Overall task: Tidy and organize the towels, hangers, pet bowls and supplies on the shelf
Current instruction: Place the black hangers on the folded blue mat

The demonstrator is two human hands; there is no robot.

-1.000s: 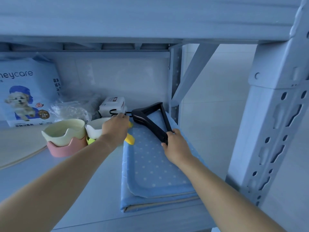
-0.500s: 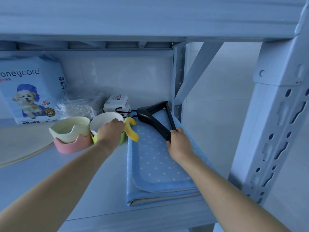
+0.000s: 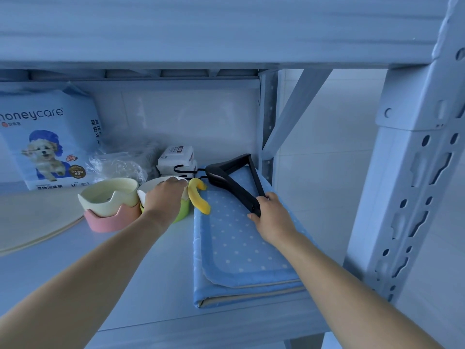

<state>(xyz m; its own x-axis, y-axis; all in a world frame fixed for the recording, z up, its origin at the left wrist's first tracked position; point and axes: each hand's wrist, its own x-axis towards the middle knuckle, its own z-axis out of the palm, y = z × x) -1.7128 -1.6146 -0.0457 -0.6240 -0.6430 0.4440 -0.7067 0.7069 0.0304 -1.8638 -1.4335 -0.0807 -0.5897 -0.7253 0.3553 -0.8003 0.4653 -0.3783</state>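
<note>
A black hanger (image 3: 232, 177) lies on the far end of a folded blue dotted towel (image 3: 234, 238) on the shelf. My right hand (image 3: 270, 217) grips the hanger's near corner. My left hand (image 3: 164, 199) holds the rim of a white pet bowl in a green base (image 3: 185, 210), its fingers curled over the edge. A yellow curved piece (image 3: 198, 197) sticks out beside that bowl onto the towel. To the left stands a cream bowl in a pink base (image 3: 109, 205).
A pet pad pack (image 3: 50, 137) with a dog picture stands at the back left, a clear plastic bag (image 3: 118, 167) and a white wipes pack (image 3: 177, 157) behind the bowls. A round beige mat (image 3: 30, 220) lies left. The shelf's upright post (image 3: 412, 197) rises at right.
My left hand has come back from the hanger's hook to the green-based bowl's rim. My right hand keeps its hold on the hanger's corner. The view has shifted slightly.
</note>
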